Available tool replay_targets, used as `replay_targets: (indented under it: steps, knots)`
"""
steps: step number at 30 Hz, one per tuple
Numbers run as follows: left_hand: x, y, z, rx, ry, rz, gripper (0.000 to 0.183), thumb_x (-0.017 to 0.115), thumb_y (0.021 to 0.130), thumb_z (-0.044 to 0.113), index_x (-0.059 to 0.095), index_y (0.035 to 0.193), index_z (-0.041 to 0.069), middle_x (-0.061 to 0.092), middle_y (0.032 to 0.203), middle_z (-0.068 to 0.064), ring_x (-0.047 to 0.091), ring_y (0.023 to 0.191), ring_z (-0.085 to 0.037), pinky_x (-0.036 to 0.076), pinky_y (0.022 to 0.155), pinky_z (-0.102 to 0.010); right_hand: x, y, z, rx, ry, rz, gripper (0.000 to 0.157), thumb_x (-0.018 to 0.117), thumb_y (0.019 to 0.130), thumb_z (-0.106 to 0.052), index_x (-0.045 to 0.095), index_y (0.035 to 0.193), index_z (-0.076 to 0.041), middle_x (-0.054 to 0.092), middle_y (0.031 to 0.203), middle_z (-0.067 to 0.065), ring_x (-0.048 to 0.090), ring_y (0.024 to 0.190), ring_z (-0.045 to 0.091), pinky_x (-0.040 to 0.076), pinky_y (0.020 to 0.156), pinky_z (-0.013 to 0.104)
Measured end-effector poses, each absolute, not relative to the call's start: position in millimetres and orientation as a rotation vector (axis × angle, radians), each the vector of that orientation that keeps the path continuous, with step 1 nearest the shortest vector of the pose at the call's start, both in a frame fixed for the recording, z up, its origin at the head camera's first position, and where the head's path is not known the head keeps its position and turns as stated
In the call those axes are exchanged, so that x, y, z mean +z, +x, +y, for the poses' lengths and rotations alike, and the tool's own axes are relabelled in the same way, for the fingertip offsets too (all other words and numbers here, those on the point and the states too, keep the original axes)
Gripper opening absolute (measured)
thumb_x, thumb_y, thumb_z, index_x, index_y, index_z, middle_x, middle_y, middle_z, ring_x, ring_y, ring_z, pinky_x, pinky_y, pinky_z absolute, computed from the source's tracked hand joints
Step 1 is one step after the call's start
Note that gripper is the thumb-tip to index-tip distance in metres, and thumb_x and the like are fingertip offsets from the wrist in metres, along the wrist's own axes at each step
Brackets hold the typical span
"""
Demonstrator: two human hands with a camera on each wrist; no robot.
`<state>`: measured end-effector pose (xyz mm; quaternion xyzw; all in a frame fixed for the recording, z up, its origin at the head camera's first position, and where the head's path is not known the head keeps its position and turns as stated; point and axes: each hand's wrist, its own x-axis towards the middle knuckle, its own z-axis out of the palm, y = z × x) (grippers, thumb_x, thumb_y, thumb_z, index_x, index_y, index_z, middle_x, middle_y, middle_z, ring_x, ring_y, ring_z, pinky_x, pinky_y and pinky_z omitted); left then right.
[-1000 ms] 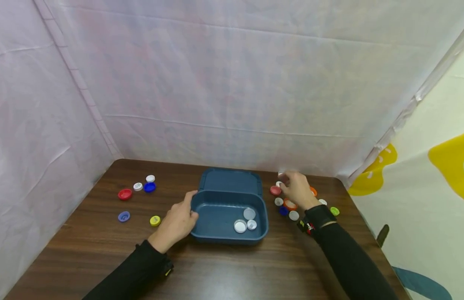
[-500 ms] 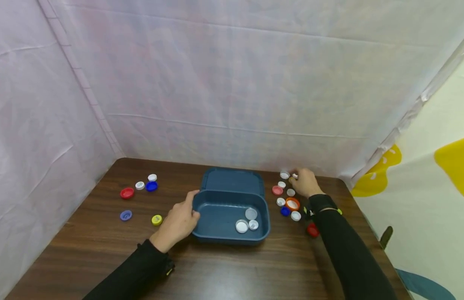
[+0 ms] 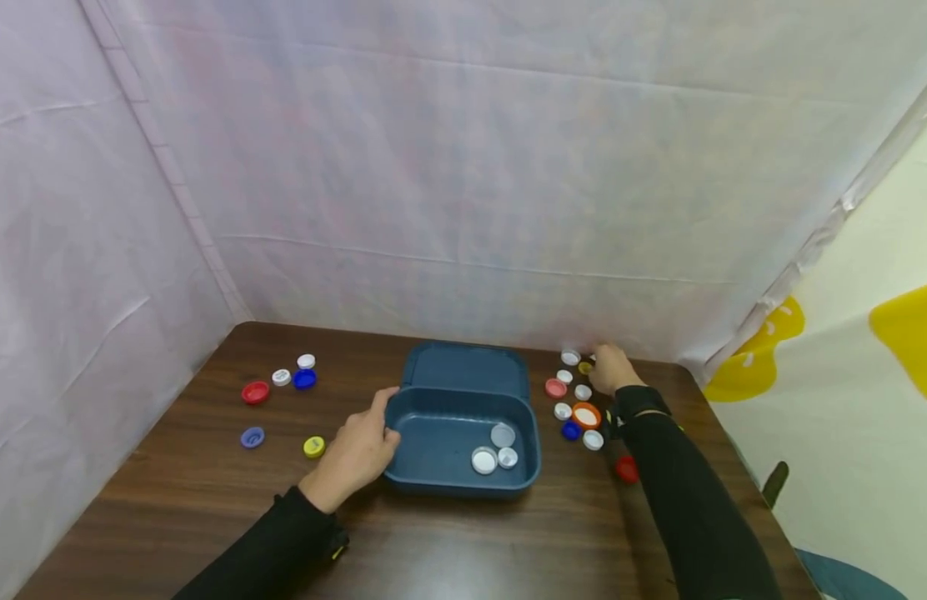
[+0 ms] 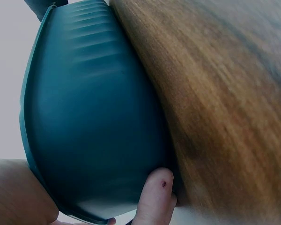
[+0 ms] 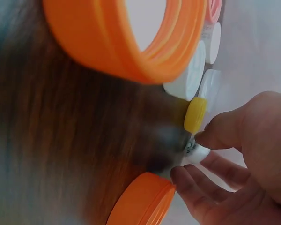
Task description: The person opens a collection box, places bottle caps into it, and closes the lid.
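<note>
The left hand point(image 3: 356, 454) grips the left wall of a dark blue lunch box point(image 3: 463, 488) with its lid point(image 3: 466, 369) laid open behind. In the left wrist view a fingertip point(image 4: 157, 190) presses on the box's outer wall. Three whitish caps point(image 3: 484, 461) lie inside at the right. At the table's far right the right hand point(image 3: 612, 371) pinches a white bottle cap point(image 5: 198, 153) with black print between thumb and finger. A yellow cap point(image 5: 195, 115) lies beside the thumb, and an orange cap point(image 5: 143, 199) sits near the other fingertips.
Right of the box lie several caps, among them a pink one point(image 3: 556, 388), an orange ring-like one point(image 3: 587, 416), a blue one point(image 3: 571, 430) and a red one point(image 3: 627, 469). On the left are red point(image 3: 256, 392), blue point(image 3: 304, 379) and yellow point(image 3: 313, 447) caps. A white curtain point(image 3: 463, 208) hangs behind.
The right hand has moved right and slightly back, from the caps beside the box to the white cap by the far edge. The left hand has stayed on the box.
</note>
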<state>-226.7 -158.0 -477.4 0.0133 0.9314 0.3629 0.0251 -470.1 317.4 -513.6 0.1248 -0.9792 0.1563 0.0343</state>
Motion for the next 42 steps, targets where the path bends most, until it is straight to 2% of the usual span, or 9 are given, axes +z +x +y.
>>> replay_targets:
  steps: [9, 12, 17, 22, 29, 33, 36, 39, 42]
  knots:
    - [-474.4, -224.3, -157.3, 1.123, 0.073, 2.896, 0.074, 0.061, 0.111, 0.006, 0.034, 0.180, 0.012, 0.057, 0.076, -0.004, 0.057, 0.056, -0.018, 0.044, 0.053, -0.030, -562.7, -508.4, 355.3, 0.494, 0.404, -2.881, 0.024, 0.079, 0.087, -0.001, 0.084, 0.110, 0.000, 0.082, 0.111, 0.021, 0.075, 0.111, 0.047, 0.062, 0.098, 0.068]
    - [-473.7, -224.0, -156.7, 1.122, 0.069, 2.891, 0.074, 0.061, 0.112, 0.006, 0.034, 0.180, 0.012, 0.057, 0.076, -0.005, 0.057, 0.057, -0.018, 0.044, 0.053, -0.030, -540.0, -485.1, 343.0, 0.487, 0.381, -2.893, 0.017, 0.078, 0.089, -0.001, 0.087, 0.104, -0.002, 0.085, 0.111, 0.022, 0.077, 0.111, 0.049, 0.061, 0.097, 0.070]
    - [-473.4, -224.0, -156.8, 1.120, 0.057, 2.887, 0.074, 0.061, 0.112, 0.006, 0.033, 0.180, 0.012, 0.058, 0.076, -0.005, 0.058, 0.057, -0.019, 0.045, 0.053, -0.030, -490.7, -435.7, 314.6, 0.526, 0.335, -2.937, 0.017, 0.074, 0.098, 0.004, 0.089, 0.107, 0.003, 0.084, 0.121, 0.032, 0.076, 0.118, 0.059, 0.063, 0.102, 0.067]
    - [-473.4, -224.7, -156.2, 1.111, 0.040, 2.883, 0.074, 0.062, 0.113, 0.008, 0.033, 0.180, 0.013, 0.058, 0.076, -0.005, 0.059, 0.057, -0.019, 0.045, 0.052, -0.029, -482.6, -420.1, 307.2, 0.509, 0.305, -2.863, 0.017, 0.073, 0.100, 0.005, 0.089, 0.107, 0.005, 0.083, 0.120, 0.034, 0.077, 0.116, 0.060, 0.063, 0.101, 0.067]
    - [-472.3, -224.8, -156.1, 1.121, 0.064, 2.884, 0.073, 0.061, 0.113, 0.007, 0.033, 0.180, 0.012, 0.057, 0.078, -0.006, 0.059, 0.058, -0.019, 0.046, 0.053, -0.030, -476.4, -410.4, 300.0, 0.556, 0.333, -2.731, 0.017, 0.075, 0.100, 0.002, 0.091, 0.108, 0.002, 0.087, 0.111, 0.026, 0.080, 0.104, 0.052, 0.063, 0.093, 0.065]
    - [-472.6, -225.3, -156.6, 1.117, 0.068, 2.887, 0.073, 0.062, 0.113, 0.006, 0.033, 0.180, 0.012, 0.057, 0.079, -0.006, 0.058, 0.058, -0.019, 0.046, 0.054, -0.030, -466.4, -398.2, 286.2, 0.605, 0.384, -2.691, 0.020, 0.075, 0.101, 0.002, 0.091, 0.114, 0.001, 0.087, 0.105, 0.023, 0.078, 0.084, 0.041, 0.062, 0.077, 0.054]
    - [-472.7, -225.3, -156.7, 1.115, 0.062, 2.882, 0.073, 0.061, 0.113, 0.007, 0.032, 0.180, 0.012, 0.058, 0.079, -0.006, 0.060, 0.059, -0.019, 0.047, 0.055, -0.030, -457.9, -386.8, 273.7, 0.693, 0.443, -2.681, 0.021, 0.075, 0.104, 0.000, 0.091, 0.119, -0.001, 0.086, 0.103, 0.022, 0.061, 0.059, 0.024, 0.049, 0.059, 0.037]
    - [-472.4, -224.9, -156.5, 1.124, 0.065, 2.874, 0.073, 0.060, 0.113, 0.007, 0.031, 0.180, 0.012, 0.059, 0.080, -0.007, 0.061, 0.060, -0.019, 0.048, 0.055, -0.031, -450.9, -374.3, 260.7, 0.773, 0.509, -2.684, 0.021, 0.075, 0.107, -0.002, 0.091, 0.121, -0.004, 0.088, 0.108, 0.021, 0.053, 0.052, 0.012, 0.040, 0.051, 0.027]
    - [-473.1, -224.4, -156.6, 1.120, 0.065, 2.877, 0.073, 0.060, 0.113, 0.007, 0.031, 0.180, 0.012, 0.059, 0.080, -0.006, 0.060, 0.060, -0.019, 0.048, 0.055, -0.031, -448.4, -363.6, 248.2, 0.792, 0.601, -2.661, 0.021, 0.076, 0.107, -0.003, 0.091, 0.120, -0.008, 0.089, 0.117, 0.020, 0.052, 0.049, 0.011, 0.035, 0.048, 0.024]
